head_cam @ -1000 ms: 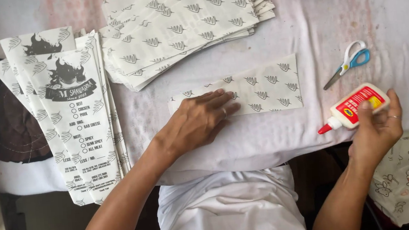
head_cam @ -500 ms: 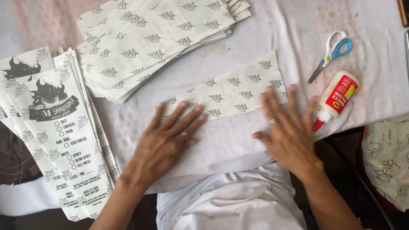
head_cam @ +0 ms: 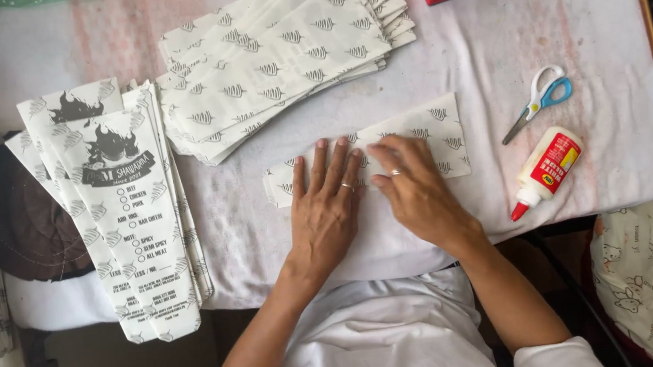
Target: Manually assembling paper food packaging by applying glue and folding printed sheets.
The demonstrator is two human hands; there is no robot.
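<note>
Both hands moved together, left hand [head_cam: 327, 207], right hand [head_cam: 415, 191], half-covering paper bag [head_cam: 432, 131]

Left hand [head_cam: 327, 207] and right hand [head_cam: 413, 188] pressing flat on patterned paper bag [head_cam: 432, 131]; glue bottle [head_cam: 547, 170] lying at 3 o'clock.

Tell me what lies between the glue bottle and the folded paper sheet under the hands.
Nothing. In the head view only bare white tablecloth separates the glue bottle from the folded paper sheet. The scissors sit above that stretch, not in it.
</note>
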